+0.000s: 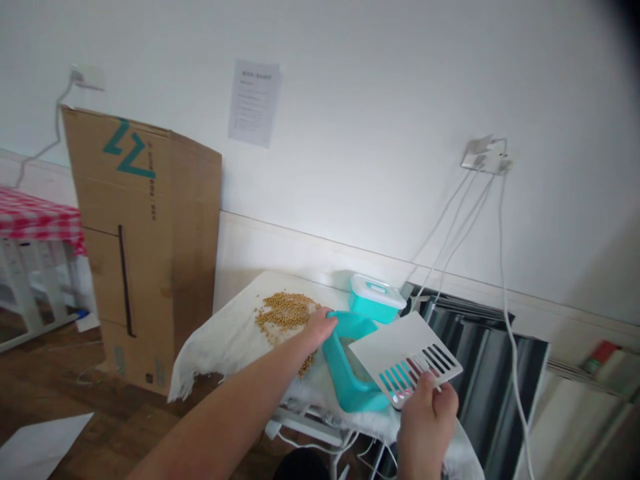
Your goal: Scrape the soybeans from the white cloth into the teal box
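Beans [286, 312] lie in a loose heap on a white cloth [225, 340] that covers a small table, left of a teal dustpan-like scoop [350, 373]. The left hand [317, 328] rests at the heap's right edge, fingers together and curled against the scoop's near rim, thumb on the teal edge. The right hand [425, 417] pinches the lower corner of a white slotted plate [405, 357], which is held tilted above the scoop; fingertips show pink through the slots.

Handling, as a judgement: the beans are small, hard, dry and light, and they roll freely; a single bean is awkward to pinch, so the heap is better moved by sweeping with the edge of the hand or the rim of the scoop. The cloth is soft and wrinkled and may catch or hide strays. The scoop looks like stiff, light plastic, best taken by its raised back wall. The plate is thin and rigid; an edge grip suffices.

A teal box with a white lid [376, 298] stands behind the scoop, touching or just beside it; which cannot be told. A cardboard box [145, 247] leans against the wall to the left.

The inside of the scoop is largely covered by the plate. The table frame is hidden under the cloth, and the right wrist is cut off by the lower edge.
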Demonstrator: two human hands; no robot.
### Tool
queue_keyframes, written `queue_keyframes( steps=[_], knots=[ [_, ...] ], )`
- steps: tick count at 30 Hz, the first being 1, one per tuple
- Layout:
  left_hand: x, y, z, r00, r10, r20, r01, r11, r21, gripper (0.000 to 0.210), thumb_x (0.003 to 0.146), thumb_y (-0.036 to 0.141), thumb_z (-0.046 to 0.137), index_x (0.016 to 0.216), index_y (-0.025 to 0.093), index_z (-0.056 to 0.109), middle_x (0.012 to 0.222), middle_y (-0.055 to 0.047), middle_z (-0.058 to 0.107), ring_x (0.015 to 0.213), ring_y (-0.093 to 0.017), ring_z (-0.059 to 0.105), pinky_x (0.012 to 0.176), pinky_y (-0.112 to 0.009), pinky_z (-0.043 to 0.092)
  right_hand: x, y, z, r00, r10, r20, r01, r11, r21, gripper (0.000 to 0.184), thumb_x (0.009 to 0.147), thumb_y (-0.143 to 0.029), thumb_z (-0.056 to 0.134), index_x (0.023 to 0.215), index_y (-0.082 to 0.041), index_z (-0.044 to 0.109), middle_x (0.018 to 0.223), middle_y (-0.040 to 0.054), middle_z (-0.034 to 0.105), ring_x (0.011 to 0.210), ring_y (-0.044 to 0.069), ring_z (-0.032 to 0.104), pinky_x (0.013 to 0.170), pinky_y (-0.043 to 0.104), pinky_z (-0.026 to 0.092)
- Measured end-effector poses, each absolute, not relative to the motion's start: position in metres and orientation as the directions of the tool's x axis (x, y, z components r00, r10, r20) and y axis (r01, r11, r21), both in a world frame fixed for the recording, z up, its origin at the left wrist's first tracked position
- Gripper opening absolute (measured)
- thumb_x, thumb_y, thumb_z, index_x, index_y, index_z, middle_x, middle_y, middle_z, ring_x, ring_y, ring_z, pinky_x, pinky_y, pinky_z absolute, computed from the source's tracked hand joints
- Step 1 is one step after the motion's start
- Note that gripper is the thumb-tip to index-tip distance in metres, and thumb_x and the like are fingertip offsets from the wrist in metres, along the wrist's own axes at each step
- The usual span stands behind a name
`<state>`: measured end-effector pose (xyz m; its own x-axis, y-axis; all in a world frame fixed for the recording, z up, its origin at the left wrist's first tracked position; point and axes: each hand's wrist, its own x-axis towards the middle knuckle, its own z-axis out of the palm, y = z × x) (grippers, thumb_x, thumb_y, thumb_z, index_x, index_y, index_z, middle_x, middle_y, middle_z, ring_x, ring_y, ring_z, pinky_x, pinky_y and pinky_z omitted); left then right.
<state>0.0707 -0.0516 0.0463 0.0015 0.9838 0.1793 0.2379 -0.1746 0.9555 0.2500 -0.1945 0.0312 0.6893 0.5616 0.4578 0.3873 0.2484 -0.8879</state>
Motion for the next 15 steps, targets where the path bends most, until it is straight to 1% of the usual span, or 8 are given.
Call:
queue_keyframes(
  steps=[1,3,5,7,9,11,13,15],
  knots=[
    [0.071,-0.058,0.049,0.018,0.984,0.177,0.313,-0.174,0.934,0.018,0.071,0.016,0.056,0.085,0.018,0.067,0.093,-0.011,0.071,0.096,-0.027,0.063,0.088,-0.037,0.046,0.246,-0.197,0.029,0.718,0.537,0.443,0.369,0.246,-0.896,0.052,0.086,-0.062,0.045,0.109,-0.017,0.060,0.095,0.0099,0.072,0.092,0.028,0.067,0.073,0.036,0.053],
    [0.070,-0.072,0.052,0.003,0.984,0.177,0.419,-0.162,0.893,0.023,0.071,0.014,0.054,0.090,0.015,0.066,0.095,-0.010,0.070,0.095,-0.025,0.063,0.084,-0.034,0.046,0.236,-0.202,0.027,0.779,0.508,0.367,0.281,0.241,-0.929,0.051,0.087,-0.061,0.046,0.109,-0.017,0.060,0.098,0.0094,0.070,0.092,0.027,0.066,0.075,0.037,0.053],
    [0.068,-0.091,0.054,-0.036,0.976,0.217,0.479,-0.174,0.860,0.026,0.073,0.015,0.054,0.096,0.016,0.065,0.099,-0.010,0.069,0.096,-0.024,0.063,0.084,-0.032,0.045,0.225,-0.208,0.027,0.805,0.524,0.280,0.163,0.257,-0.952,0.050,0.086,-0.059,0.048,0.109,-0.017,0.061,0.102,0.0091,0.069,0.092,0.026,0.066,0.078,0.038,0.054],
    [0.065,-0.113,0.055,-0.053,0.958,0.283,0.498,-0.220,0.838,0.027,0.075,0.022,0.057,0.101,0.018,0.063,0.098,-0.008,0.069,0.092,-0.022,0.062,0.082,-0.032,0.045,0.218,-0.216,0.027,0.810,0.538,0.233,0.067,0.311,-0.948,0.048,0.085,-0.058,0.051,0.109,-0.018,0.061,0.105,0.0085,0.069,0.093,0.025,0.066,0.079,0.039,0.054],
    [0.061,-0.134,0.056,-0.066,0.952,0.300,0.465,-0.236,0.853,0.026,0.076,0.030,0.060,0.100,0.018,0.063,0.095,-0.007,0.069,0.089,-0.021,0.062,0.080,-0.031,0.045,0.216,-0.228,0.026,0.812,0.532,0.240,0.019,0.387,-0.922,0.046,0.084,-0.055,0.054,0.113,-0.019,0.060,0.110,0.0083,0.068,0.096,0.024,0.067,0.081,0.038,0.055],
    [0.054,-0.153,0.058,-0.065,0.956,0.287,0.404,-0.238,0.883,0.024,0.079,0.038,0.058,0.091,0.018,0.064,0.091,-0.007,0.068,0.087,-0.021,0.061,0.079,-0.031,0.045,0.219,-0.241,0.024,0.802,0.531,0.273,0.022,0.430,-0.902,0.047,0.084,-0.053,0.056,0.118,-0.019,0.059,0.116,0.0090,0.067,0.099,0.023,0.066,0.081,0.038,0.055],
    [0.044,-0.169,0.058,-0.026,0.963,0.267,0.330,-0.244,0.912,0.027,0.082,0.042,0.054,0.077,0.017,0.065,0.083,-0.006,0.068,0.084,-0.020,0.061,0.078,-0.031,0.045,0.225,-0.256,0.021,0.783,0.548,0.293,0.052,0.411,-0.910,0.049,0.084,-0.052,0.057,0.119,-0.018,0.061,0.117,0.0097,0.068,0.099,0.024,0.067,0.080,0.037,0.055],
    [0.034,-0.184,0.055,0.045,0.968,0.246,0.237,-0.249,0.939,0.031,0.082,0.044,0.053,0.071,0.017,0.065,0.077,-0.006,0.067,0.082,-0.021,0.061,0.077,-0.031,0.046,0.230,-0.270,0.017,0.776,0.571,0.266,0.061,0.352,-0.934,0.049,0.083,-0.053,0.059,0.116,-0.017,0.065,0.111,0.0095,0.070,0.095,0.024,0.067,0.078,0.036,0.055]
  ],
)
